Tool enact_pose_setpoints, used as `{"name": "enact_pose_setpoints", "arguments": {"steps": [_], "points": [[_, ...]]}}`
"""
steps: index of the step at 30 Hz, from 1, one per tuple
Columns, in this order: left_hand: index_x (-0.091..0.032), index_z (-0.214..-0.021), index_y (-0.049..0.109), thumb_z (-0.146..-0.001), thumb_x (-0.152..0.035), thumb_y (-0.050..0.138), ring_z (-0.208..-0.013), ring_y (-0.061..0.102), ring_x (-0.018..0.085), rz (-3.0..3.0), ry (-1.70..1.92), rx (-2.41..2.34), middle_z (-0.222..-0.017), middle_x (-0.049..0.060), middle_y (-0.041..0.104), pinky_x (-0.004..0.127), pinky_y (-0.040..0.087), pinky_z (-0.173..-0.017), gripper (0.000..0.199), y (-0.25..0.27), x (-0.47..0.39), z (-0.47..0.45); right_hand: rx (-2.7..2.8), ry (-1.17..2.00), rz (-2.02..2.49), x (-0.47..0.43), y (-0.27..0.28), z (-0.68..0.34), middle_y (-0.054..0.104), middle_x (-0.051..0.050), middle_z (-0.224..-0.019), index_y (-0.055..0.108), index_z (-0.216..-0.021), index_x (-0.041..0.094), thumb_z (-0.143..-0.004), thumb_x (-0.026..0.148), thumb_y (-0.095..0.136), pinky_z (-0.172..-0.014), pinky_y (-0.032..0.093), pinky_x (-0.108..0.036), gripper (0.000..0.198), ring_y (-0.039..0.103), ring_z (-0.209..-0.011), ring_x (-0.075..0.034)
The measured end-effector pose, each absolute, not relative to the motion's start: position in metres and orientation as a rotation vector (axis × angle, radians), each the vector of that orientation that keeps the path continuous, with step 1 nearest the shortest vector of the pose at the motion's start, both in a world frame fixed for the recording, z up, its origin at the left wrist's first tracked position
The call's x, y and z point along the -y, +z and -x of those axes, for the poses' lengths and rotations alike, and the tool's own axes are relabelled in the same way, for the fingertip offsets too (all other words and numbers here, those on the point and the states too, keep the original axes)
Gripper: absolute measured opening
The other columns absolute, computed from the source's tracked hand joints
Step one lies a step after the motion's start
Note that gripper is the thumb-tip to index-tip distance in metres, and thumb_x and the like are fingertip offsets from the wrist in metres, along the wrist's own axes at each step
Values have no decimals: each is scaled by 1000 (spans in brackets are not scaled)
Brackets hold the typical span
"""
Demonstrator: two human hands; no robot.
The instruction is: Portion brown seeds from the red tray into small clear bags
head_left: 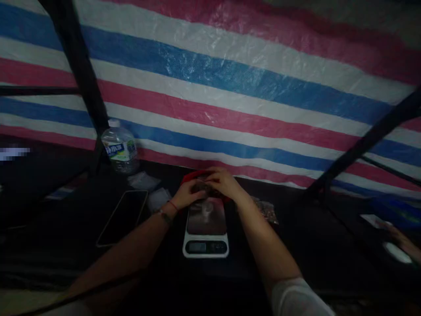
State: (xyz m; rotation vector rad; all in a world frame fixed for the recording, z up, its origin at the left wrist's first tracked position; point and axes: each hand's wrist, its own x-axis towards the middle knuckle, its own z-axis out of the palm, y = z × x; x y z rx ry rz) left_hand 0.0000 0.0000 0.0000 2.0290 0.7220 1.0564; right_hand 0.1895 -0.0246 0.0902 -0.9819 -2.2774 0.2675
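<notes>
My left hand (187, 193) and my right hand (224, 181) meet over a red container (189, 176) at the far end of a small digital scale (206, 219). Between my fingers is a dark, brownish bundle (204, 188), too dim and blurred to name. The fingers of each hand curl in on it from opposite sides. A pale, shiny spot shows on the scale's metal plate, and its display (197, 247) faces me. My hands cover much of the red container.
Left of the scale are a phone (123, 218), clear plastic bags (158, 198) and a large plastic bottle (120, 147). A bag of small brownish pieces (268, 212) lies right. Another person's hand (397, 235) is at far right. Dark poles and striped sheeting stand behind.
</notes>
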Motion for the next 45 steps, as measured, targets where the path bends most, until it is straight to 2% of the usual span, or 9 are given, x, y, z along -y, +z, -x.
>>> {"name": "enact_pose_setpoints", "arguments": {"steps": [4,10,17,24,26,30,33,35,45], "points": [[-15,-108,66,-80,-39,61,-98,65,25,-2001,1084,-790,-107,8,71,39,50,-91,37,-6,-4,1,2309,307,1015,22,88,-198,64,-8,-110,73,-83,18,-77,14,68,-93,44,-35,9,58,-106,-20],[-14,-111,63,-78,-40,62,-98,66,26,-1859,1194,-718,-108,11,69,41,51,-91,41,-9,-5,-3,2238,400,1113,17,84,-204,67,-4,-87,70,-79,18,-77,12,65,-79,46,-30,8,60,-84,-17],[-15,-128,51,-67,-39,74,-105,64,28,-1742,1217,-690,-119,14,64,45,51,-93,70,-10,-4,-5,2117,302,1139,27,98,-197,64,-4,-85,67,-78,17,-79,13,62,-80,44,-31,7,58,-83,-17],[-16,-125,51,-68,-35,74,-101,65,26,-1641,1237,-643,-114,13,65,43,52,-91,64,-15,-10,-8,2086,356,1185,21,85,-192,65,-3,-83,67,-79,18,-79,15,60,-75,44,-30,8,59,-78,-16],[-16,-122,54,-67,-33,75,-102,65,26,-1620,1287,-660,-114,12,66,43,51,-92,62,-15,-11,-8,2037,403,1209,21,81,-189,66,-4,-86,68,-86,18,-78,15,61,-74,45,-29,11,59,-78,-16],[-14,-111,62,-69,-34,73,-98,65,25,-1594,1237,-661,-108,10,68,44,50,-92,48,-12,-11,-7,1927,512,1274,19,76,-186,69,-5,-94,64,-111,18,-77,20,65,-75,46,-29,34,61,-81,-16],[-14,-105,65,-71,-37,72,-93,66,24,-1563,1220,-637,-103,10,70,42,51,-89,41,-11,-11,-6,1952,577,1283,16,71,-187,70,-4,-87,70,-93,17,-82,26,60,-70,45,-28,18,62,-76,-17],[-14,-104,66,-72,-40,71,-94,65,24,-1537,1288,-655,-103,9,70,40,51,-90,41,-10,-11,-6,1970,596,1280,13,69,-188,70,-4,-82,72,-85,17,-84,28,57,-67,43,-27,19,62,-74,-17],[-16,-81,71,-69,-47,70,-82,64,20,-1442,1480,-882,-85,6,71,33,51,-82,34,-8,-15,-3,1852,559,1287,11,68,-189,69,-2,-74,71,-77,17,-77,31,63,-63,42,-25,16,60,-67,-15]]}}
